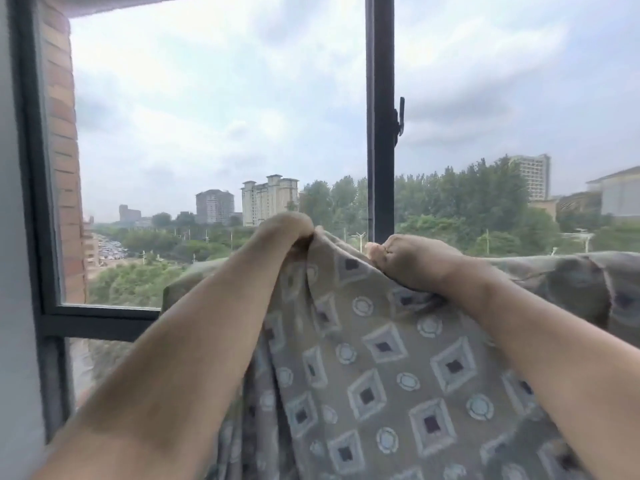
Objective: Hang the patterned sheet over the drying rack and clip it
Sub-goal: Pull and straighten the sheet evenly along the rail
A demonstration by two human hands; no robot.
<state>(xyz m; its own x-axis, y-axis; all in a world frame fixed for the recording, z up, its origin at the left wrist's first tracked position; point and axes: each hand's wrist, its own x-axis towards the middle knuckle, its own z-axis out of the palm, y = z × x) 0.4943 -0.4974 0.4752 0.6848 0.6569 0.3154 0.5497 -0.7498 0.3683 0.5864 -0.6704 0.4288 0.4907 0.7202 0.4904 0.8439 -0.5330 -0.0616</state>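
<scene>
Between both hands (408, 261), patterned sheet (381, 358) lengthwise downward

Drying rack hidden; patterned sheet (381, 358) cut off below.

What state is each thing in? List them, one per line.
Patterned sheet: draped, top edge bunched and lifted between both hands; no clip visible.
Left hand: grip closed on the sheet.
Right hand: grip closed on the sheet.
Window handle: upright against the frame.
Drying rack: hidden.
</scene>
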